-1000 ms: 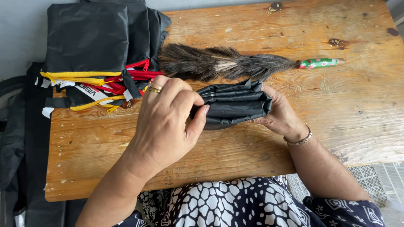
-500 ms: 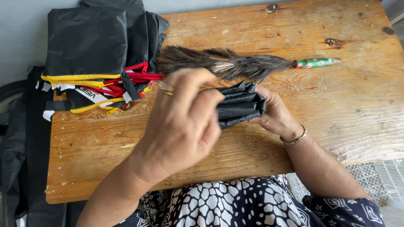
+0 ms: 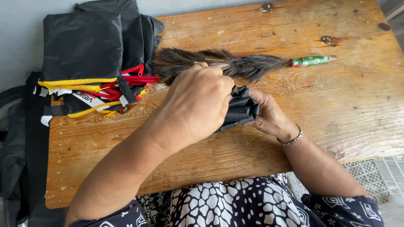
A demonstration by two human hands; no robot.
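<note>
Both my hands are closed around a folded black fabric bundle (image 3: 240,108) held just above the wooden table (image 3: 345,105). My left hand (image 3: 198,105), with a ring on one finger, covers the bundle's left part from above. My right hand (image 3: 271,115), a bracelet at its wrist, grips the right end from behind and below. Only the pleated right end of the bundle shows between the hands.
A feather duster (image 3: 235,64) with a green painted handle (image 3: 312,61) lies across the table behind my hands. A pile of black bags (image 3: 84,46) with yellow and red zips (image 3: 105,86) sits at the table's left end. A black bag strap hangs off the left edge.
My left hand has slid rightward over the bundle, covering more of it. The bundle looks more compressed and shorter than before. My right hand has stayed at its right end.
</note>
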